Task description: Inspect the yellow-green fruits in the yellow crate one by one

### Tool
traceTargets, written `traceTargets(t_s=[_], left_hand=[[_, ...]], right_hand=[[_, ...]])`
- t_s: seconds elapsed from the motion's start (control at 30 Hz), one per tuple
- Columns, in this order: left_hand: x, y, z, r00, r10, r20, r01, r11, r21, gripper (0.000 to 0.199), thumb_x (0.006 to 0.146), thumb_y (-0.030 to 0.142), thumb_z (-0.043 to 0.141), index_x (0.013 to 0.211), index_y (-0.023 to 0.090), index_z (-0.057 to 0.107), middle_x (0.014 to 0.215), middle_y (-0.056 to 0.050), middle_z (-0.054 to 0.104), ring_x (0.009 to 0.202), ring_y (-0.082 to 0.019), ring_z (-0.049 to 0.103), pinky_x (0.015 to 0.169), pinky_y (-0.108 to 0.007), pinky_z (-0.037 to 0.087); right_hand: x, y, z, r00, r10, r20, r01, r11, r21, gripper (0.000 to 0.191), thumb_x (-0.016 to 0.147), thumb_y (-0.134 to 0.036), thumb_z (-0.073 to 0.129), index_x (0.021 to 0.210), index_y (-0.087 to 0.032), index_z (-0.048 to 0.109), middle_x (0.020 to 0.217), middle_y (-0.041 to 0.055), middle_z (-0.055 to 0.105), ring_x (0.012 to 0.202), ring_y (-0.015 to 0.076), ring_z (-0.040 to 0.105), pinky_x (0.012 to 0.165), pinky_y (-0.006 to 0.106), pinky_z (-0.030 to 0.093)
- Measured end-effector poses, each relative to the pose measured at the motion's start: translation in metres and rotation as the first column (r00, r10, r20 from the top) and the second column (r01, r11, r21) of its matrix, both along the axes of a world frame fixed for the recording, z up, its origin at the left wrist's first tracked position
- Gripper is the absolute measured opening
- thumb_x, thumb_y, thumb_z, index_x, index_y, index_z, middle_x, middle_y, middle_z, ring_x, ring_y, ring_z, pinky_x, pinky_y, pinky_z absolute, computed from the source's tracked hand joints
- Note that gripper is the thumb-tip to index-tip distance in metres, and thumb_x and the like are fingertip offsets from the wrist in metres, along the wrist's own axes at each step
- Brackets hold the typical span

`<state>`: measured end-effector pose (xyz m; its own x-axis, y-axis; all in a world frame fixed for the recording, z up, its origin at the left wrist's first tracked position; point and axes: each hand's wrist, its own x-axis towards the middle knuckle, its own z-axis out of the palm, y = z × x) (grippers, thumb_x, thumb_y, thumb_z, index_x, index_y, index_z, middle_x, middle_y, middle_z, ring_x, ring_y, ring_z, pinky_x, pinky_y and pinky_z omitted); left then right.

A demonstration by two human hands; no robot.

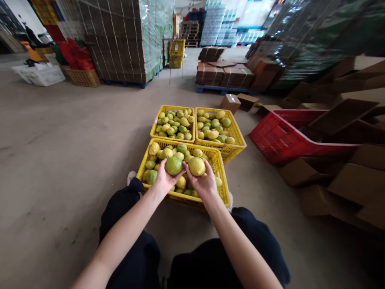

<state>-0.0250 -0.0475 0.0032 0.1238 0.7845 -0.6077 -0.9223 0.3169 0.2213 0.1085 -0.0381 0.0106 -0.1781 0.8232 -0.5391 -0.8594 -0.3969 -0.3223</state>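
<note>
My left hand (165,179) is closed around a green lemon (173,165). Beside it, my right hand (205,184) grips a yellow lemon (197,166). The fingers of both hands nearly meet between the two fruits. Both hands are above the nearest yellow crate (223,176), which holds many green and yellow lemons, partly hidden by my hands. Just beyond it stand a back left yellow crate (173,140) with smaller-looking lemons and a back right yellow crate (233,150) with mixed green and yellow ones.
To the right, a red crate (279,138) stands among cardboard boxes (355,180). Flattened cartons lie on a blue pallet (210,89) farther back. A tall wrapped stack (114,40) rises at the back left, near a white crate (45,75) and a wicker-coloured basket (84,77).
</note>
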Motion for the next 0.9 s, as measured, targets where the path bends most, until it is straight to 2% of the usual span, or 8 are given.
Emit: traceTargets(t_s=[0.17,0.33,0.53,0.67,0.8,0.9], left_hand=[[0.0032,0.0023,-0.0062,0.999,0.019,-0.031,-0.022,0.995,-0.098,0.048,0.098,0.040,0.048,0.136,0.011,0.055,0.105,-0.014,0.072,0.078,-0.023,0.073,0.062,-0.034,0.064],[0.0030,0.0031,-0.0058,0.998,0.035,-0.042,-0.040,0.992,-0.117,0.048,0.098,0.043,0.049,0.134,0.012,0.056,0.100,-0.012,0.072,0.075,-0.022,0.073,0.059,-0.033,0.064],[-0.0008,0.0038,-0.0041,0.999,-0.002,0.039,0.007,0.989,-0.149,0.051,0.097,0.045,0.054,0.135,0.011,0.057,0.106,-0.015,0.070,0.075,-0.020,0.072,0.052,-0.024,0.061],[-0.0029,0.0043,-0.0035,0.997,-0.008,0.077,0.020,0.988,-0.156,0.050,0.096,0.044,0.056,0.135,0.013,0.057,0.107,-0.015,0.069,0.079,-0.021,0.072,0.051,-0.023,0.061],[-0.0019,0.0023,-0.0023,0.999,-0.020,0.039,0.025,0.991,-0.133,0.048,0.097,0.044,0.054,0.132,0.012,0.059,0.099,-0.013,0.070,0.076,-0.019,0.071,0.052,-0.022,0.060],[0.0001,-0.0001,-0.0009,0.998,-0.053,0.023,0.054,0.996,-0.073,0.053,0.096,0.053,0.052,0.126,0.011,0.061,0.090,-0.012,0.070,0.071,-0.019,0.070,0.051,-0.022,0.058]], right_hand=[[-0.0010,0.0033,-0.0039,0.999,-0.035,-0.018,0.033,0.996,-0.083,0.036,0.100,-0.039,0.048,0.121,-0.013,0.060,0.093,0.0111,0.074,0.097,0.0242,0.074,0.065,0.029,0.066],[-0.0004,0.0045,-0.0061,0.999,-0.033,-0.035,0.028,0.992,-0.119,0.039,0.100,-0.041,0.048,0.126,-0.015,0.058,0.097,0.0102,0.073,0.094,0.0233,0.074,0.061,0.028,0.066],[0.0009,0.0051,-0.0076,1.000,-0.021,-0.024,0.018,0.992,-0.129,0.037,0.100,-0.041,0.048,0.122,-0.014,0.061,0.094,0.0107,0.073,0.090,0.0233,0.074,0.061,0.028,0.066],[0.0021,0.0053,-0.0086,0.999,-0.009,-0.042,0.004,0.993,-0.122,0.032,0.099,-0.040,0.050,0.119,-0.017,0.061,0.093,0.0091,0.073,0.087,0.0222,0.074,0.060,0.028,0.066],[0.0030,0.0044,-0.0078,1.000,0.020,-0.020,-0.022,0.992,-0.121,0.025,0.097,-0.037,0.052,0.110,-0.019,0.063,0.083,0.0062,0.072,0.080,0.0219,0.073,0.057,0.029,0.064],[0.0041,0.0032,-0.0078,0.998,0.055,-0.005,-0.055,0.996,-0.072,0.018,0.094,-0.030,0.054,0.105,-0.018,0.062,0.079,0.0057,0.072,0.075,0.0216,0.072,0.057,0.029,0.063]])
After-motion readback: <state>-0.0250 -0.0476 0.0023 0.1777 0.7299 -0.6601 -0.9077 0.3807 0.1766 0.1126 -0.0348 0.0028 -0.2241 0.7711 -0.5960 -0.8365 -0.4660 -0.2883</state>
